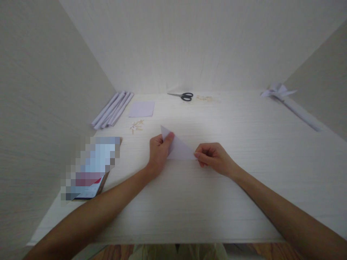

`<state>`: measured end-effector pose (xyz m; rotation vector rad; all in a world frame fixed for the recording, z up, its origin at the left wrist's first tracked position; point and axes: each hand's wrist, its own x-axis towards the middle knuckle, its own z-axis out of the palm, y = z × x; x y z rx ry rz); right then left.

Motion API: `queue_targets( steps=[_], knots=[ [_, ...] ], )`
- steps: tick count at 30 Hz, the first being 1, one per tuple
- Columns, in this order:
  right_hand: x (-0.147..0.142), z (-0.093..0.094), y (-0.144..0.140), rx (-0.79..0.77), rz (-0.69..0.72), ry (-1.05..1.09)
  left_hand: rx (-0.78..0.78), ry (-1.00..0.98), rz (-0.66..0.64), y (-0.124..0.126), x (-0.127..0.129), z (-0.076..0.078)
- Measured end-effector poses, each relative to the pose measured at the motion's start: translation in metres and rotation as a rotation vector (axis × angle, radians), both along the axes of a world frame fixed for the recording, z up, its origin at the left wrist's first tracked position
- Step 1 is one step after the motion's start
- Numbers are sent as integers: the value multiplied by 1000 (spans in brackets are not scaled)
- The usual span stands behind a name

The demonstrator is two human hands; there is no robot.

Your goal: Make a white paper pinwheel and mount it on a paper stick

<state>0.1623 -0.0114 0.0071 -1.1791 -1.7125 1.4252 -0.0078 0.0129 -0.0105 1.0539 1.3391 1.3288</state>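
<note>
A sheet of pale paper (181, 148), folded into a triangle, is held between my two hands over the middle of the table. My left hand (159, 151) grips its left side, thumb on top near the upper point. At the lower right corner, my right hand (213, 157) pinches the paper between thumb and fingers. Beyond my left hand lie a square stack of pale paper (141, 109) and some small, thin tan pieces (137, 125) too small to name.
Scissors (184, 96) with black handles lie near the back wall, beside more tan bits (204, 98). Rolled paper tubes (112, 110) rest at the back left. A partly blurred phone (92, 189) lies at left. A paper pinwheel-like piece on a stick (280, 92) lies back right.
</note>
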Motion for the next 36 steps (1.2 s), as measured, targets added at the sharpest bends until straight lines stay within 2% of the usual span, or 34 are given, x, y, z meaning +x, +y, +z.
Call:
queue_targets(
  steps=[2, 4, 5, 6, 7, 9, 12, 15, 22, 25, 28, 31, 33, 36],
  knots=[
    [3, 0, -1, 0, -22, 17, 12, -56, 127, 7, -5, -2],
    [6, -2, 0, 0, -54, 64, 52, -65, 329, 13, -9, -2],
    [7, -3, 0, 5, -87, 101, 73, -52, 386, 15, -10, -1],
    [8, -4, 1, 13, -134, 142, 85, -41, 382, 15, -10, 0],
    [8, -5, 2, 22, -182, 178, 86, -28, 315, 13, -9, 1],
    [6, -5, 2, 39, -214, 196, 51, 54, 86, 6, -5, 4],
    [2, -3, 0, 93, -56, 38, 34, 183, -250, -8, 3, 8],
    [-1, 0, -4, 186, 48, -164, 28, 207, -404, -14, 6, 11],
    [-4, -3, -5, 203, -103, -179, -64, 130, -519, -12, 3, 16],
    [-4, -7, -5, 137, -116, -86, -122, 56, -567, -14, 4, 18],
    [-2, -5, 2, 71, -183, -9, -120, 33, -563, -14, 3, 19],
    [3, 6, 25, 126, -237, -87, -111, 3, -544, -13, 3, 18],
    [8, 14, 51, 259, -203, -251, -113, -18, -544, -12, 3, 17],
    [15, 19, 99, 438, -231, -482, -125, -42, -549, -11, 2, 16]
  ],
)
